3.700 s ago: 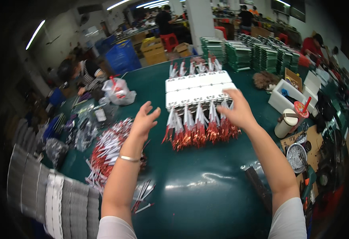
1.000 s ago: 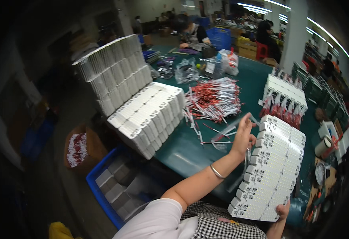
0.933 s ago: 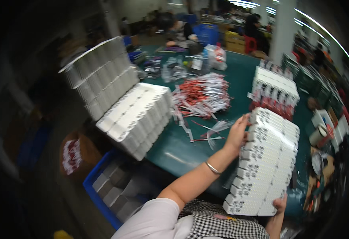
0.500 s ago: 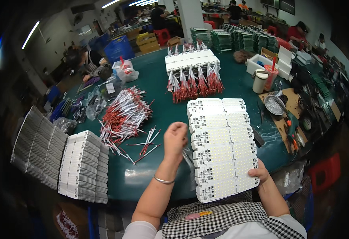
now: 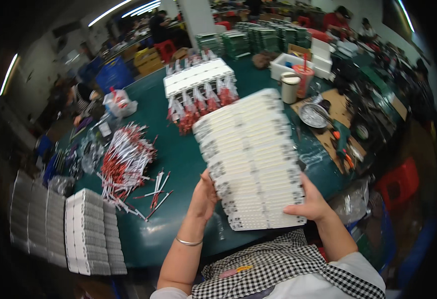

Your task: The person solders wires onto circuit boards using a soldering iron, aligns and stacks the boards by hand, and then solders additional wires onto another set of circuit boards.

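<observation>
White board panel point(image 5: 251, 162) is up in 2 hands above the tabletop point(image 5: 178, 154), right of the wire pile point(image 5: 128, 154), tilted, face toward the head camera, slightly blurred. Right hand point(image 5: 312, 202): grip pinches the panel near its lower right corner, thumb on the face, fingers behind. Left hand point(image 5: 206, 197): against the panel's left edge, fingers partly hidden, so can't tell if that grip pinches. Rest, relative to the wire pile: wired board stack point(image 5: 198, 77) behind and right; loose wires point(image 5: 157, 192) just right, nearer the person; bare board stack point(image 5: 79, 231) left, also nearer; cream tumbler point(image 5: 289, 90) well right.
</observation>
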Available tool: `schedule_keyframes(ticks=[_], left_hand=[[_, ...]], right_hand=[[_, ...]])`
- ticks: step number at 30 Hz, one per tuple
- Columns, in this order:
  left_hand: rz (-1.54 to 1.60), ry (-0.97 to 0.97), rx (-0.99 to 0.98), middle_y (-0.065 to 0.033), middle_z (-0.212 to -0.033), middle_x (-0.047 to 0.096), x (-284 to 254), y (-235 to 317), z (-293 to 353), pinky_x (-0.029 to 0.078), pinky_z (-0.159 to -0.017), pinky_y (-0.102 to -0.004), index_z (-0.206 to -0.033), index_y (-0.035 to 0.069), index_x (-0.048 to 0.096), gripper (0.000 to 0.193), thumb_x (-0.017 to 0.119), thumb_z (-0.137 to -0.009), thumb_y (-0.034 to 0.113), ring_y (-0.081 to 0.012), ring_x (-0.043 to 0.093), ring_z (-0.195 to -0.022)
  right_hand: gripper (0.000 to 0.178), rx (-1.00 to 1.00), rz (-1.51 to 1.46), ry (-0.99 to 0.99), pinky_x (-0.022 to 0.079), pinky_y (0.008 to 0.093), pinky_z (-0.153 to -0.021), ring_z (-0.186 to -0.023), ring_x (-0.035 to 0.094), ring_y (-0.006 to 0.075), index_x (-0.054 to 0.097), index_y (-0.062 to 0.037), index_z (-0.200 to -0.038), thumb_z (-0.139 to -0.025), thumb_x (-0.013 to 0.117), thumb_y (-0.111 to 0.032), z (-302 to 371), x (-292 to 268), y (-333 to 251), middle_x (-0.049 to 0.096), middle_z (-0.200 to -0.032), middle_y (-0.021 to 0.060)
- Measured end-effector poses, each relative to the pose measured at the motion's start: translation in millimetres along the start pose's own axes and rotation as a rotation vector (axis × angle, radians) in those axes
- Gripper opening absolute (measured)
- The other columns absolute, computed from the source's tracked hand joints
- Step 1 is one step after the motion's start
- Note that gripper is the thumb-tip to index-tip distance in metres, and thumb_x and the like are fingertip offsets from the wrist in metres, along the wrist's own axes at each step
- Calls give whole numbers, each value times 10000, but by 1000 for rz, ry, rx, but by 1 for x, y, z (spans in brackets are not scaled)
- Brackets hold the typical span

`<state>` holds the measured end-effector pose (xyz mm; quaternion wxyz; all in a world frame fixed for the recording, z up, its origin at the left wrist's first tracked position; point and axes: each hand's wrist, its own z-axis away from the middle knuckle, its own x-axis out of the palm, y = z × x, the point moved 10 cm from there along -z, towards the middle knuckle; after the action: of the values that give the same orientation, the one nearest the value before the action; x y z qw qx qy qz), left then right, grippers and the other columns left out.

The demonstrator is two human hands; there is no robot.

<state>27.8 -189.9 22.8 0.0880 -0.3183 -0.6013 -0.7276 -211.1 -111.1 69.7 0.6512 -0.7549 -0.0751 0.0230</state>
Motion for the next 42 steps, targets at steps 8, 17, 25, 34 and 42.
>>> schedule_keyframes(ticks=[8, 17, 25, 34, 42], left_hand=[[269, 123, -26, -133, -1244, 628, -29, -38, -2, 557, -924, -442, -1366, 19, 456, 707, 659, -900, 510, -286, 641, -1098], [594, -65, -11, -91, -1002, 554, 5, -14, 12, 484, -780, -325, -1410, 27, 413, 538, 533, -989, 340, -203, 504, -827], [779, -261, -121, -126, -1054, 527, 17, -8, 17, 444, -806, -349, -1443, 36, 366, 558, 478, -1007, 366, -225, 492, -896], [653, -488, -90, -165, -1137, 537, 22, -13, 10, 445, -820, -412, -1501, 65, 313, 604, 479, -1007, 371, -279, 513, -941], [535, -810, -211, -214, -1238, 543, 15, -29, 5, 430, -832, -488, -1559, 106, 235, 633, 401, -1025, 403, -337, 539, -991]], right_hand=[[992, -25, 150, -261, 545, 380, -879, -1108, 653, 289, 298, -28, -1481, -734, 869, -342, 0, 80, -47, 627, -1233, 217], [237, -386, 324, -495, 516, 323, -629, -714, 654, 187, 692, -33, -969, -775, 795, -122, 11, 114, -47, 667, -840, 63], [421, -162, -24, 232, 488, 245, -540, -711, 628, 110, 608, -3, -1203, -798, 695, 73, -129, 9, -36, 609, -1185, 117], [155, -168, -442, 274, 522, 231, -685, -775, 630, 73, 672, -30, -1053, -901, 666, -4, -191, -16, -25, 693, -929, 13], [184, -1374, 1223, 1255, 482, 235, -690, -759, 582, 78, 625, -31, -1119, -947, 566, -4, 96, -92, -218, 627, -879, -1]])
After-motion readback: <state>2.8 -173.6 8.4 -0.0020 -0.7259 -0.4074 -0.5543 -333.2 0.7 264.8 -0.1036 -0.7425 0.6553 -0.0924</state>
